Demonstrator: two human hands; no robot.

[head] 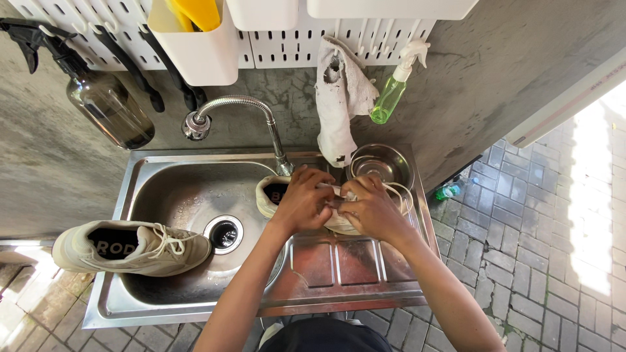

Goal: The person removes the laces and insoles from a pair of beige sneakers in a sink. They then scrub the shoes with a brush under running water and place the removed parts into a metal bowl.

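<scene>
At the far left I see a dark glass spray bottle [107, 98] hanging on the white pegboard [287, 45]. Below it, a beige sneaker [130, 246] rests on the left rim of the steel sink [163, 189], its laces tied, well apart from both hands. The drain [223, 234] sits just right of it, with the curved faucet [251, 114] above. At centre, I note the left hand [301, 199] closed over the second sneaker [275, 193], which lies on the draining board beside the basin. The right hand [372, 210] is closed on the same shoe, its fingers pinching a white lace [398, 190]. Behind the hands hangs a stained white cloth [339, 98]. Further right stand a steel bowl [385, 163] and a green spray bottle [391, 94].
</scene>
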